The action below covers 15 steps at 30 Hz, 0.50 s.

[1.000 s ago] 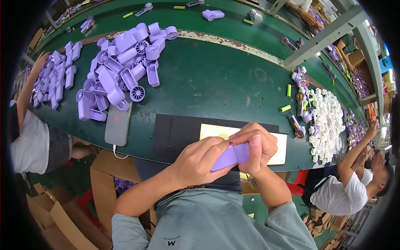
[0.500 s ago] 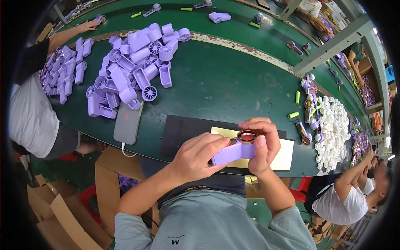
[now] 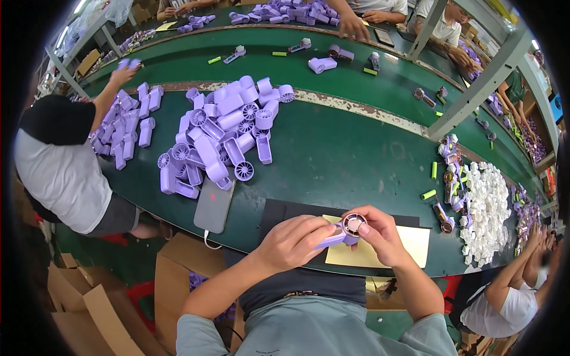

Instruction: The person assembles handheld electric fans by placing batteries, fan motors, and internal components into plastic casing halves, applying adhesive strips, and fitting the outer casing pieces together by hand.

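Note:
Between my hands is a purple handheld fan (image 3: 333,238), held above the front edge of the green workbench. My left hand (image 3: 292,242) wraps its fingers over the handle and hides much of it. My right hand (image 3: 385,237) pinches the round fan head (image 3: 354,225), thumb on the near rim and fingers behind. The head's open face, with a dark coppery ring and a pale centre, is turned up towards me. Beneath the hands lie a yellow sheet (image 3: 411,244) and a black mat (image 3: 278,212).
Purple fan housings (image 3: 205,148) are heaped left of centre, beside a grey power bank (image 3: 214,206) with a white cable. White parts (image 3: 484,216) and green battery cells (image 3: 428,194) lie right, near a metal post (image 3: 475,89). Co-workers sit around; a cardboard box (image 3: 172,279) stands below.
The fan has been tilted, its head now facing me more. My view has shifted up and left. The left co-worker's hand now lifts a purple part; a second fan lies beside one on the far belt.

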Motion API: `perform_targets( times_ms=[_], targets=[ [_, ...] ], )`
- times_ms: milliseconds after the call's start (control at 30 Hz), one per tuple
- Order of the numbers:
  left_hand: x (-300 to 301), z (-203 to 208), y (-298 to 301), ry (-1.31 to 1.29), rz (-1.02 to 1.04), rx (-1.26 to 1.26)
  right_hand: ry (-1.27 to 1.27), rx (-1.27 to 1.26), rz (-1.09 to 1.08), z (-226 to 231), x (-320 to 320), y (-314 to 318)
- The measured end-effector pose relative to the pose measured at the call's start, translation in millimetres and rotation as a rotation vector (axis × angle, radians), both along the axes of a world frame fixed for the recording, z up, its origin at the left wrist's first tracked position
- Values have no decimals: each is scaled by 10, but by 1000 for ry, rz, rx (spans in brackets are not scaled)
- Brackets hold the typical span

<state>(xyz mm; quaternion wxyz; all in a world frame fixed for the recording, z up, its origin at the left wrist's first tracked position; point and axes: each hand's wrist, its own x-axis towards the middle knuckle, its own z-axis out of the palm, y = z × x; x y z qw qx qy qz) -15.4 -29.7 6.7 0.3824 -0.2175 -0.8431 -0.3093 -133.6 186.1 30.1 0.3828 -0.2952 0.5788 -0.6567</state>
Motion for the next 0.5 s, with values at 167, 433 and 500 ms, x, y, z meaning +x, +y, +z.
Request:
perform_targets(
  times_ms=[167,433,500],
  targets=[
    [-22,26,-20,-76,50,0,46,32,-69,28,-119,-73],
    [-1,42,-84,-117,145,154,215,252,-164,331,-445,-147],
    [56,8,-74,-228,173,363,180,102,-270,322,-686,-61]
  ],
)
